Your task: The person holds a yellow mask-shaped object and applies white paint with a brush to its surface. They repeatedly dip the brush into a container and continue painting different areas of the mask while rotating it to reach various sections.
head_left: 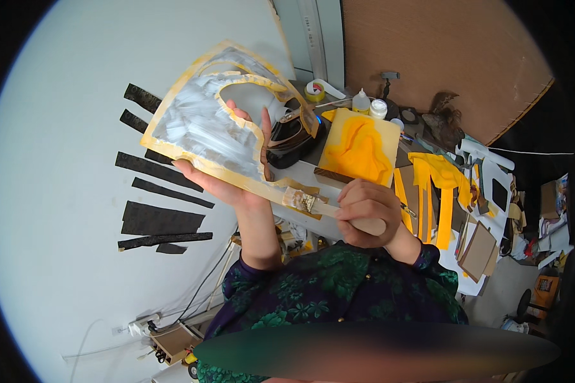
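Observation:
My left hand holds up a flat, curved-edged panel from below, with fingertips showing through its cut-out opening. Whitish-grey streaks cover the panel's middle, and a yellowish border runs round its edges. In my right hand is a flat paintbrush, gripped by its pale wooden handle. Its bristles touch the lower right corner of the panel, where the border looks brownish. Just beyond my right hand lies a cream board with a bright yellow patch on it.
Behind the panel is a black, rounded device. A tape roll, a small squeeze bottle and a white jar stand at the back. Yellow strips hang on the right. Dark strips are on the white wall at left.

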Available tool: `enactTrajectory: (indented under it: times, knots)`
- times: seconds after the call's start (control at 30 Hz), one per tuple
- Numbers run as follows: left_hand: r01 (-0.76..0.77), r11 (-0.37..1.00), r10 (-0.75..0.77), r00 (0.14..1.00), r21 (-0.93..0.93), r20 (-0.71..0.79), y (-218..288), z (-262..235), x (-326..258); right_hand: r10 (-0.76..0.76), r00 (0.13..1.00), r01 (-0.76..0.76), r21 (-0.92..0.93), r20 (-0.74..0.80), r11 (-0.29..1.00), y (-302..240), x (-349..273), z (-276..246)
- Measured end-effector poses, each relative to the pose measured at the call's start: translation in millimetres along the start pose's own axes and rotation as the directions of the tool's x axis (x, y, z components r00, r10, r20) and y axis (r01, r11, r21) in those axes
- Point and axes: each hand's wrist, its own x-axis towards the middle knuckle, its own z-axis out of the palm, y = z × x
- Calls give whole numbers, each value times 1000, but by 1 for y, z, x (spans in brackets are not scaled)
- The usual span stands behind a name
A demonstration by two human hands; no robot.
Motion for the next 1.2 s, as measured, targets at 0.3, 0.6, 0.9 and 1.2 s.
enactTrajectory:
  times: [0.3, 0.6, 0.9, 1.2]
  knots:
    - [-17, 1000, 17, 1000, -19, -6, 3, -4, 2, -14, 996, 13, -13, -92, 1000, -5, -18, -8]
    - [-109, 993, 102, 985, 50, 137, 13, -8, 3, -17, 996, 11, -70, -85, 997, -14, -32, -10]
    - [-130, 988, 117, 983, 88, 142, 9, -5, 4, 40, 995, -44, -38, -95, 998, -4, -24, 2]
    - [-141, 984, 125, 982, 112, 142, 13, -5, 2, 37, 991, -46, -68, -130, 997, -14, -9, 11]
